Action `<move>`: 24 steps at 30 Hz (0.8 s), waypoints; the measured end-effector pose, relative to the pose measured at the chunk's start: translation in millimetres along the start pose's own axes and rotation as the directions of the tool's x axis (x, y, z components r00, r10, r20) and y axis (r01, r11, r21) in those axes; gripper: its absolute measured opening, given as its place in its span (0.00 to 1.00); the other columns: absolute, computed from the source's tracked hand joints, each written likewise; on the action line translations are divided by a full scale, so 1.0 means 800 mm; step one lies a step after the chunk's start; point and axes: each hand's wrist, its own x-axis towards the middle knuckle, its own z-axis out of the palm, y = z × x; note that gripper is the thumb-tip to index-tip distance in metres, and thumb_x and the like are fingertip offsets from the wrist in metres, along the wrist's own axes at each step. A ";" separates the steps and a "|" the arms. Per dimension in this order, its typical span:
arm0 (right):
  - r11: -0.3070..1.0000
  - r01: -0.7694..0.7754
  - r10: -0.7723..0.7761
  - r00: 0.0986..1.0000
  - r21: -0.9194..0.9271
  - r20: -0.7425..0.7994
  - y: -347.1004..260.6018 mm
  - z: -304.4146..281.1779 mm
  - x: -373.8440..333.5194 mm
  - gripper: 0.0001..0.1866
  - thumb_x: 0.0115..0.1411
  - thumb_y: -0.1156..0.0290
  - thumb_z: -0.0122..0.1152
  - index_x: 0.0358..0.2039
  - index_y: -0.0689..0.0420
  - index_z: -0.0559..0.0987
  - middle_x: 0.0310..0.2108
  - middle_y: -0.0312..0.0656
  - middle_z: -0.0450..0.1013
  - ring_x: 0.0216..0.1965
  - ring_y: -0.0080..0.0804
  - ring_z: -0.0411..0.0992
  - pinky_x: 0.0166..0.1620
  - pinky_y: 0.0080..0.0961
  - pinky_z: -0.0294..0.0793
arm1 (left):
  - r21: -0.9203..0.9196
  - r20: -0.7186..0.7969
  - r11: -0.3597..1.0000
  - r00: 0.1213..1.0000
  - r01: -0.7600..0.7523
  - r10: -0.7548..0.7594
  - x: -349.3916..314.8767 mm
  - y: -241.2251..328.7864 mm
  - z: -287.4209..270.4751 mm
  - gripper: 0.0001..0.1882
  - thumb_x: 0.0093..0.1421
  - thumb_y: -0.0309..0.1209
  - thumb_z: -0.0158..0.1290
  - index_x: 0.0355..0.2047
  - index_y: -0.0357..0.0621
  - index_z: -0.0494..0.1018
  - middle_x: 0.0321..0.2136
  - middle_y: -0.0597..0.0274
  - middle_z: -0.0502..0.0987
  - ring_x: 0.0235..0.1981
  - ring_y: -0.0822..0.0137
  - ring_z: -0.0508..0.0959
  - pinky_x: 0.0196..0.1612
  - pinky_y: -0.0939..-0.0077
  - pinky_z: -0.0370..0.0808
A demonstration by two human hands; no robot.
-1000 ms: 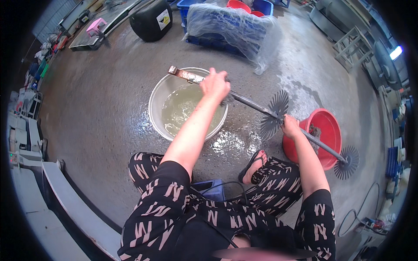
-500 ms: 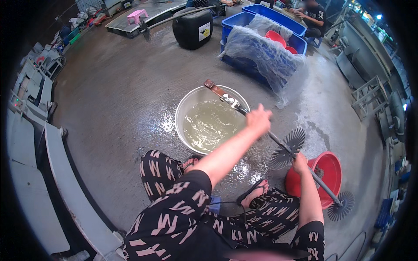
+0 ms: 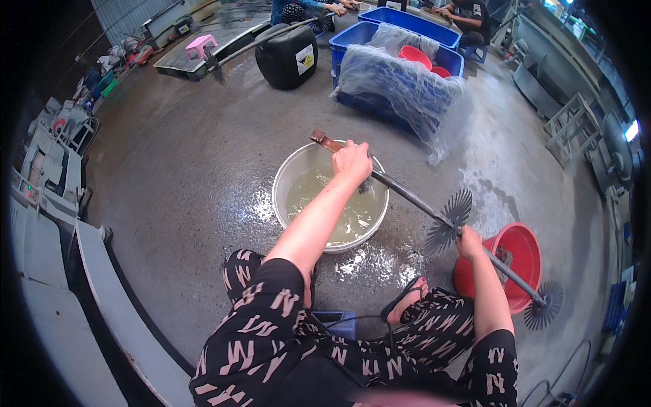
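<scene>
Wet grey concrete floor (image 3: 169, 176) spreads across a workshop where a seated person in black patterned trousers works over one round metal basin (image 3: 285, 186) of cloudy water. One long dark metal rod (image 3: 413, 198) runs slantwise from above the basin's far rim down to the person's right, its rusty brown end (image 3: 324, 141) poking out past the basin. Two black bristled discs sit on the rod: one (image 3: 449, 220) midway along it, the other (image 3: 544, 305) at the low end, beyond a red bucket (image 3: 525, 247).

The left hand (image 3: 351, 161) is closed around the rod near the rusty end, directly over the far side of the basin, with what looks like a dark scrub pad under the palm, though this is hard to make out. The right hand (image 3: 468, 243) is wrapped shut around the rod just below the midway disc, at the near edge of the one red bucket, so the rod spans between both fists.

Behind the basin stand two blue plastic crates (image 3: 380, 102), the nearer draped in clear plastic sheeting (image 3: 400, 81), and one black jerrycan (image 3: 288, 57). One pink stool (image 3: 202, 45) stands farther off. At least two other people sit at the back, by the farther crate.
</scene>
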 end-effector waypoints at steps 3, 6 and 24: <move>1.000 0.002 -0.002 1.000 -0.001 -0.015 -0.002 0.000 -0.003 0.18 0.52 0.67 0.60 0.41 0.58 0.67 0.41 0.50 0.71 0.46 0.53 0.68 0.47 0.52 0.66 | -0.061 -0.045 0.993 0.994 0.097 -0.100 -0.009 0.005 0.010 0.19 0.53 0.39 0.53 0.45 0.54 0.70 0.40 0.50 0.73 0.38 0.47 0.78 0.38 0.52 0.74; 0.999 -0.015 0.014 1.000 -0.032 -0.020 -0.007 -0.003 -0.004 0.18 0.53 0.67 0.61 0.41 0.58 0.68 0.43 0.49 0.71 0.48 0.51 0.68 0.48 0.53 0.65 | -0.091 -0.064 0.990 0.991 0.110 -0.116 -0.051 -0.015 0.016 0.20 0.52 0.40 0.52 0.46 0.54 0.70 0.39 0.50 0.74 0.39 0.48 0.77 0.40 0.51 0.73; 0.997 -0.048 0.046 0.998 -0.056 -0.044 -0.017 -0.007 -0.012 0.21 0.54 0.72 0.56 0.48 0.60 0.66 0.45 0.49 0.67 0.50 0.51 0.64 0.51 0.52 0.63 | -0.057 0.011 0.989 0.990 0.138 -0.138 -0.044 -0.031 0.013 0.19 0.52 0.41 0.53 0.45 0.56 0.70 0.40 0.51 0.74 0.38 0.46 0.77 0.40 0.52 0.73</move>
